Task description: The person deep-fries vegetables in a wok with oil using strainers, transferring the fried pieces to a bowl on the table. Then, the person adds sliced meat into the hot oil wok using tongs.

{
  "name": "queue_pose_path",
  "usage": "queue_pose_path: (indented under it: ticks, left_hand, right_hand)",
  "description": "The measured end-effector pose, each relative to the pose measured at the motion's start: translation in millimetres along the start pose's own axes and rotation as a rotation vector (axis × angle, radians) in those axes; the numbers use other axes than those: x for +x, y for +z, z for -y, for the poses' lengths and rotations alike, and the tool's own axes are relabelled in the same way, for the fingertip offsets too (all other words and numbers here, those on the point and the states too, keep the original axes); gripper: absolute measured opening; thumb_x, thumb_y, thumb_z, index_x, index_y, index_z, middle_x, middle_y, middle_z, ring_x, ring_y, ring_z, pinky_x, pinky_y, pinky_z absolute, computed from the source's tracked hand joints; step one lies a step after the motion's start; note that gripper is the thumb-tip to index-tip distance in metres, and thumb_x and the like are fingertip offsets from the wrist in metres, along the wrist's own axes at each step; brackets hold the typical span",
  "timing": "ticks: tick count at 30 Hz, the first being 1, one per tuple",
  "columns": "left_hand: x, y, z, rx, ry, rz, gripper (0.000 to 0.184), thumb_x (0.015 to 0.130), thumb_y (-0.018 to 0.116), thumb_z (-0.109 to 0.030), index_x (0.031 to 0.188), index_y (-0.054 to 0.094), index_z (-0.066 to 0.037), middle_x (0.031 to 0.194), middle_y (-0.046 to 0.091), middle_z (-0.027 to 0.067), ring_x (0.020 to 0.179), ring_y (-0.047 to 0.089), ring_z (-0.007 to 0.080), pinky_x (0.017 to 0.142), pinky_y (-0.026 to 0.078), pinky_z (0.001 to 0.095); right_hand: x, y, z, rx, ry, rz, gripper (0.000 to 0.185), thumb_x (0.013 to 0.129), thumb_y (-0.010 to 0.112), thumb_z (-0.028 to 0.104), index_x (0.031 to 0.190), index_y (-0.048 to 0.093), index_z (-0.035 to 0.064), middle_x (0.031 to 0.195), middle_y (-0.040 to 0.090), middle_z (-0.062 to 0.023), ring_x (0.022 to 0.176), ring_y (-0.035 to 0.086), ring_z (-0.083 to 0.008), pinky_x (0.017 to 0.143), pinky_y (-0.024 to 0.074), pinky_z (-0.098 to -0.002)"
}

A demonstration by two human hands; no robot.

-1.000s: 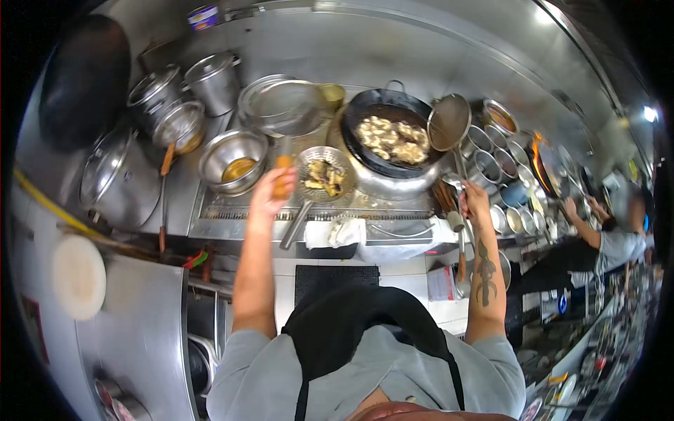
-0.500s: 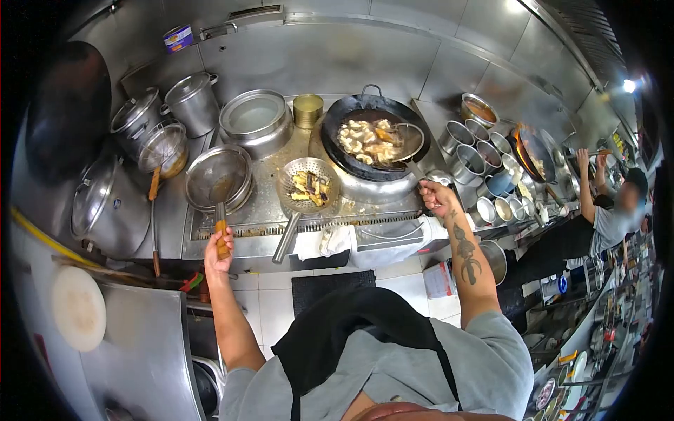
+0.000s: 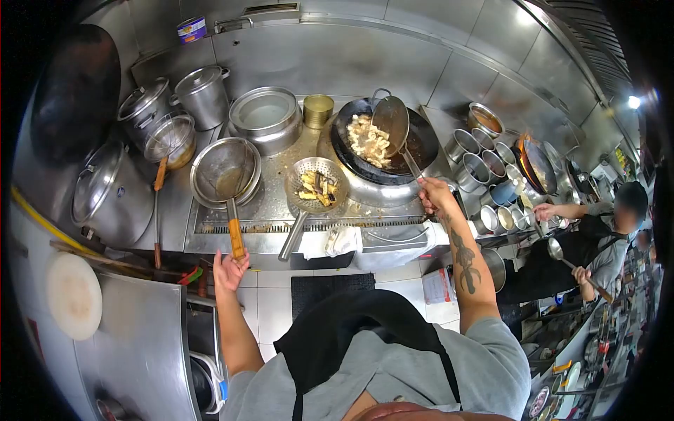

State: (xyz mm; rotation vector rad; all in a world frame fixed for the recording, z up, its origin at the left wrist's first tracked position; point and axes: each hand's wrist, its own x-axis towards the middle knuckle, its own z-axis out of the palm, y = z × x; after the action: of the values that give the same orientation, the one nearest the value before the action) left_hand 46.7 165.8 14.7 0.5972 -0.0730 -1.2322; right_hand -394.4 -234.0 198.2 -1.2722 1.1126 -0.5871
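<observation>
In my right hand (image 3: 437, 198) is the handle of a round skimmer (image 3: 390, 123), its head tilted up over the black wok (image 3: 430, 151). Pale pieces of food (image 3: 370, 142) lie in the wok, by the skimmer's edge. My left hand (image 3: 230, 271) has its fingers spread at the end of the wooden handle of a fine mesh strainer (image 3: 223, 167); whether a fingertip touches it I cannot tell. The strainer rests over a metal pot. Between the two, a perforated ladle (image 3: 317, 167) holds fried yellow and dark pieces.
Several metal cups (image 3: 472, 168) stand right of the wok. A large pot (image 3: 263, 130) and an open tin (image 3: 318, 109) are behind. Lidded pots (image 3: 200, 95) fill the left. At the right, a co-worker (image 3: 597, 238) holds a ladle (image 3: 558, 251).
My right hand has lifted and turned the skimmer, and the food sits left in the wok. My left hand has let go of the strainer handle and lowered. The co-worker's arms have come down.
</observation>
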Motion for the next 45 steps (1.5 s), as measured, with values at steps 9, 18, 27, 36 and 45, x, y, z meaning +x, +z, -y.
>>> queue_pose_path:
  ticks: [9, 18, 27, 36, 45]
  left_hand:
    - [-55.9, -113.1, 81.1, 0.124, -0.225, -0.362, 0.045, 0.09, 0.045, -0.04, 0.105, 0.052, 0.002, 0.102, 0.063, 0.0192, 0.09, 0.063, 0.0304, 0.075, 0.053, 0.0369]
    - [-95.7, -176.0, 136.1, 0.36, -0.509, -0.709, 0.026, 0.089, 0.042, -0.024, 0.09, 0.049, 0.001, 0.083, 0.064, 0.0219, 0.072, 0.065, 0.0309, 0.063, 0.056, 0.0394]
    - [-163.7, -109.0, 131.3, 0.711, -0.26, -0.603, 0.019, 0.087, 0.043, -0.018, 0.086, 0.047, 0.001, 0.071, 0.062, 0.0203, 0.057, 0.063, 0.0276, 0.055, 0.057, 0.0406]
    - [-124.3, -161.1, 128.4, 1.083, -0.477, -0.362, 0.018, 0.087, 0.047, -0.017, 0.091, 0.049, 0.001, 0.072, 0.06, 0.0171, 0.055, 0.061, 0.0256, 0.051, 0.056, 0.0385]
    - [-102.0, -150.6, 129.8, 0.928, -0.725, -0.747, 0.016, 0.086, 0.048, -0.015, 0.088, 0.047, 0.001, 0.07, 0.059, 0.0176, 0.055, 0.061, 0.0255, 0.047, 0.055, 0.036]
  right_hand:
    - [-26.7, 25.0, 23.5, -0.137, -0.111, -0.01, 0.03, 0.093, 0.047, 0.022, 0.119, 0.052, 0.0065, 0.06, 0.048, 0.0014, 0.038, 0.036, -0.0068, 0.032, 0.0292, -0.0236]
    - [-17.4, 33.8, 9.0, -0.226, -0.109, -0.022, 0.03, 0.093, 0.044, 0.018, 0.119, 0.051, 0.0045, 0.059, 0.047, 0.0012, 0.038, 0.037, -0.0072, 0.031, 0.0296, -0.0243]
    - [4.4, 7.7, -14.8, -0.315, -0.225, -0.061, 0.026, 0.093, 0.043, 0.018, 0.109, 0.056, 0.0025, 0.055, 0.045, 0.0011, 0.037, 0.036, -0.0073, 0.031, 0.0274, -0.0238]
    - [4.4, 19.8, -5.3, -0.335, -0.247, -0.084, 0.03, 0.092, 0.045, 0.021, 0.112, 0.058, 0.004, 0.056, 0.047, 0.002, 0.038, 0.039, -0.0076, 0.033, 0.0292, -0.0243]
    - [20.6, 16.5, -24.3, -0.231, -0.348, -0.203, 0.03, 0.092, 0.044, 0.021, 0.117, 0.054, 0.0065, 0.059, 0.049, -0.0011, 0.038, 0.039, -0.0081, 0.032, 0.0308, -0.025]
